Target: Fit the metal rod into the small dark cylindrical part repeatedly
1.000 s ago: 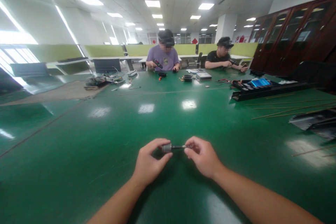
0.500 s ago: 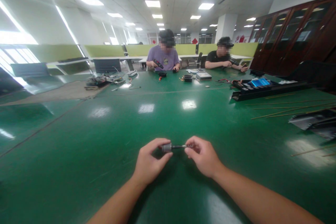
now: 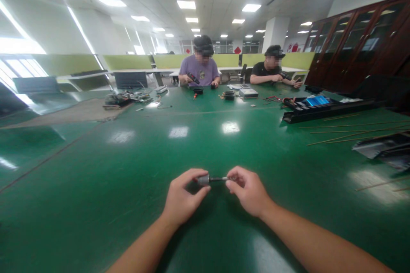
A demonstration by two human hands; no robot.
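Note:
Between thumb and fingers, my left hand (image 3: 182, 196) grips a small grey cylinder (image 3: 203, 180) that looks like a little motor. A thin dark shaft (image 3: 218, 179) runs out of it to the right, lying roughly level. My right hand (image 3: 251, 192) pinches the shaft's far end, where a bit of silver metal shows. The fingertips partly cover what is at that end. Both hands are over the near middle of the green table (image 3: 179, 158).
Across the table, one person (image 3: 199, 68) holds a power drill (image 3: 193, 78); another (image 3: 264, 69) sits further right. Circuit boards (image 3: 120, 98) lie at the far left. On the right are a black channel frame (image 3: 329, 108), thin rods (image 3: 349, 132) and dark metal parts (image 3: 384, 147).

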